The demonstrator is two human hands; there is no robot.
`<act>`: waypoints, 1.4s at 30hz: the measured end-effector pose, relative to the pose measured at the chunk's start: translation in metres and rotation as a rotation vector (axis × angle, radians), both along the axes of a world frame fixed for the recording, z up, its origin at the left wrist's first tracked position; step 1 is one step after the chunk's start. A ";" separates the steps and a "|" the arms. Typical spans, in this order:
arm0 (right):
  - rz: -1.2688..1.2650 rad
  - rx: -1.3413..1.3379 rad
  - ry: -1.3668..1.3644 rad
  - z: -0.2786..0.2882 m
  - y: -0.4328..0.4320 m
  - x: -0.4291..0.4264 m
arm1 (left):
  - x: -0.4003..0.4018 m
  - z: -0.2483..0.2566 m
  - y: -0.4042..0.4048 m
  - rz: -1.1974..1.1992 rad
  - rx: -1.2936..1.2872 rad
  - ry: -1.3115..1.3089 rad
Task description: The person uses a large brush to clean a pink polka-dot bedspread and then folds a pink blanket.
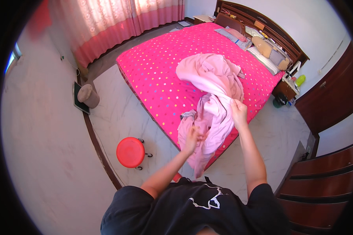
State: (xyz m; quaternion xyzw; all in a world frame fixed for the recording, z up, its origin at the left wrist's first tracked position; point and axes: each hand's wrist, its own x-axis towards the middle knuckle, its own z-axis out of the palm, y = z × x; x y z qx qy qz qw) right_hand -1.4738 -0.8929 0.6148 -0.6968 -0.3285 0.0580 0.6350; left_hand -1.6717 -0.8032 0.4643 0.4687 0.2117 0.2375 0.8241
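Note:
A light pink cloth point(209, 73) with dark piping, likely a quilt cover, lies in a loose heap on the bed. Its lower part hangs over the near corner of the mattress. My right hand point(239, 113) pinches a fold of it at the right side, pulling the fabric slightly taut. Lower and to the left, my left hand point(192, 138) is in front of the cloth, its fingers curled and blurred by motion. Whether those fingers hold any fabric cannot be made out. Beneath the heap is a bright pink polka-dot bed sheet point(156, 64).
A red round stool point(130, 152) on castors stands left of the bed. Pillows point(263, 60) and a plush toy point(260, 45) lie by the wooden headboard point(270, 26). A brown cylindrical pouf point(89, 97) is near the left wall. A dark bin point(280, 100) sits beside the nightstand point(285, 88).

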 end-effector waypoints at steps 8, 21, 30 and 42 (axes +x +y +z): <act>0.241 -0.072 0.360 -0.031 -0.148 -0.157 | 0.060 0.010 0.041 -0.305 -0.860 -0.326; 0.320 -0.260 0.839 -0.122 -0.179 -0.141 | 0.069 -0.078 -0.019 -0.843 -0.862 0.479; -0.198 -0.031 0.324 -0.099 0.175 -0.032 | 0.238 0.152 0.319 -0.498 -0.143 0.303; 0.036 0.047 0.294 -0.132 0.422 0.041 | 0.331 0.187 0.640 0.112 0.356 -0.396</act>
